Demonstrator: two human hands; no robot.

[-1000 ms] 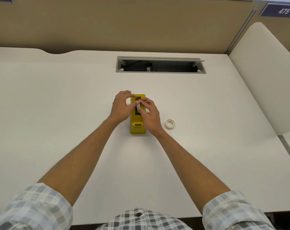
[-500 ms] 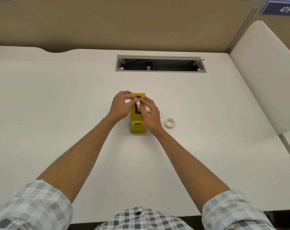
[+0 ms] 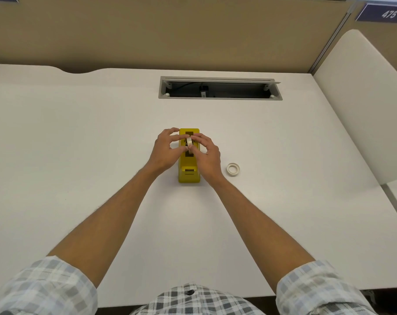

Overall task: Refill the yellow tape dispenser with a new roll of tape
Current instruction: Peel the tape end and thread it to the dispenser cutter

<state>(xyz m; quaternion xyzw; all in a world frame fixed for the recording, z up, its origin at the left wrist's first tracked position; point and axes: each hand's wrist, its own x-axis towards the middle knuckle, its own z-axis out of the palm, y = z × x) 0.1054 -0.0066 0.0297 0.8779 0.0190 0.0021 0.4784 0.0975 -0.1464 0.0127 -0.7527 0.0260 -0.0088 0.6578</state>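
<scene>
Hands meet over one yellow dispenser (image 3: 189,176) on a white desk (image 3: 79,144), a single roll (image 3: 189,142) of tape standing on edge between them above the dispenser's open well. The left hand (image 3: 164,151) pinches the roll from its side with thumb and fingers curled, while the right hand (image 3: 207,156) grips it from the other side, thumb laid along the roll's near rim. Whether the roll is already seated in the well cannot be told. The dispenser's cutter end points back toward the person, showing between the two wrists. One empty core (image 3: 233,169) lies flat on the desk just right of the right hand, apart from the dispenser. Beyond both hands, one open cable tray (image 3: 220,88) is sunk into the desk. Two plaid sleeves (image 3: 45,289) frame the near edge, rolled above the forearms.
</scene>
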